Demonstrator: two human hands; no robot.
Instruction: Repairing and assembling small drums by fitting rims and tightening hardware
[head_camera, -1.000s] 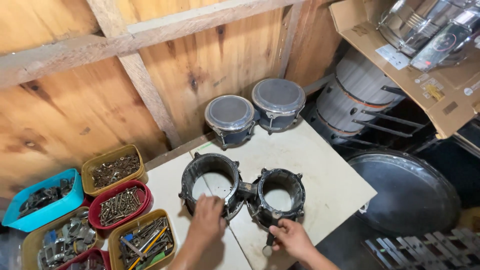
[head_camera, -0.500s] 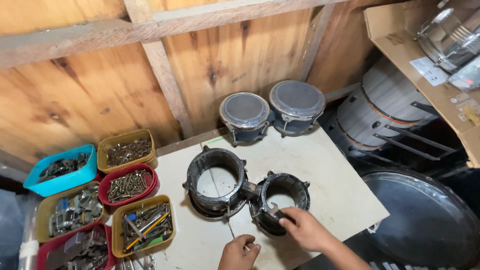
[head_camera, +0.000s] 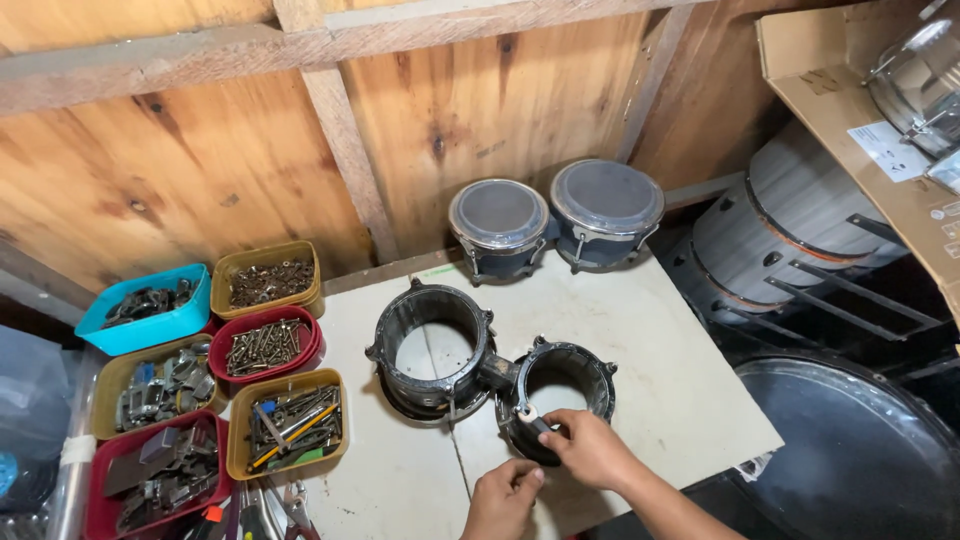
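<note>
Draws the left hand (head_camera: 505, 495) back, compared with a second ago, from the rim of the big shell (head_camera: 432, 350) to the near edge of the surface (head_camera: 690, 400), just beside the right wrist. Keeps it there with the fingers curled in; cannot tell whether something small is inside this grip. Brings the right hand (head_camera: 590, 450), in the same time, from the outer side onto the near rim of the small shell (head_camera: 562, 385). Pinches there, with a narrow grip of thumb and fingertips, a small dark fitting (head_camera: 528, 415) with a pale ring on it, held against the rim. Means, as a judgement, that the work now concentrates on this one point of the small shell, and with one hand only. Lies on the pale surface toward its front, the pair of shells, joined by a short block in the middle. Looks black, scuffed and open, without skins, so that the surface shows through both rings, and with small lugs standing out around each wall. Stands behind it, at the wooden wall, a finished pair of drums (head_camera: 555, 220); to the left, trays (head_camera: 265, 345) of screws and hardware.
</note>
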